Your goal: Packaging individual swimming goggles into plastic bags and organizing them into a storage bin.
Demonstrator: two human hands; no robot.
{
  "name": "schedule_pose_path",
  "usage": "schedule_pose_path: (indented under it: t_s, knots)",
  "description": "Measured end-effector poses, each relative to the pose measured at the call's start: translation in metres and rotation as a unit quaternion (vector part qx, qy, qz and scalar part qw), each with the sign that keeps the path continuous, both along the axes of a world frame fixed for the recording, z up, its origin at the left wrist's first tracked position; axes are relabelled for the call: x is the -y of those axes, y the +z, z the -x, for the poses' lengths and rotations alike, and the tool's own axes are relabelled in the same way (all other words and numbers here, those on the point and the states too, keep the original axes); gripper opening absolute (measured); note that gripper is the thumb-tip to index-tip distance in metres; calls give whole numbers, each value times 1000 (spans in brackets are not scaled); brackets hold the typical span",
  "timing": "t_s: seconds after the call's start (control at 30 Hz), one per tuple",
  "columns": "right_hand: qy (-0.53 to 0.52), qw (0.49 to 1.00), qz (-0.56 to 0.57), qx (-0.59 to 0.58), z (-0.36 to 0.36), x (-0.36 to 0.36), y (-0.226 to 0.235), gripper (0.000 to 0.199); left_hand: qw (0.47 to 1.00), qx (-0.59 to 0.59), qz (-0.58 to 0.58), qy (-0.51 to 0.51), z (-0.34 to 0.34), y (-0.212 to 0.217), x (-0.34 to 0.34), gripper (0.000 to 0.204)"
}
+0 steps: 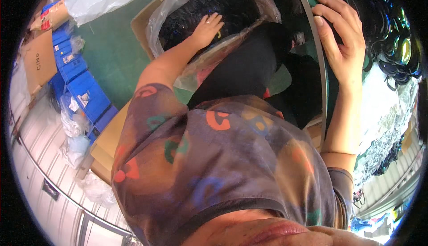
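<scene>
1. Nearest to the camera was the person's shirt point(232, 157), dark with coloured shapes.
2. The right hand point(341, 36) lay flat with fingers spread on the edge of the green table point(323, 90), grasping nothing.
3. The left hand point(206, 28) reached down into a cardboard box point(141, 27) lined with a clear plastic bag point(178, 0). It rested open on the pile of black items point(223, 0) inside the bag.
4. Farther left, blue crates point(84, 90) stood on the green floor point(113, 54).
</scene>
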State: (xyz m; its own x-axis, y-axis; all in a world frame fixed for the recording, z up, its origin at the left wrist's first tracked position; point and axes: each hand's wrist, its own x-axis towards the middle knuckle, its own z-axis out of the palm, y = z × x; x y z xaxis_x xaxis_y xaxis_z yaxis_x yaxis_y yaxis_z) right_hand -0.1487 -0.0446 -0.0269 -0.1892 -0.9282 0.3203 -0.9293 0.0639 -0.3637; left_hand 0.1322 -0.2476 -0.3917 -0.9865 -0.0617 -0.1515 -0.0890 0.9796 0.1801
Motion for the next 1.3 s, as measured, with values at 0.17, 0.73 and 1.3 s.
schedule_pose_path:
  t_s: [0.17,0.73,1.3]
  knots:
    - [15,1000,12,6,7,7,-6,15,991,75,32,-107,39,-35,23,54]
    - [9,999,14,32,4,8,-3,16,938,310,126,-89,44,-62,32,16]
    - [21,989,149,-13,17,-13,-6,15,972,-233,-30,8,24,326,28,44]
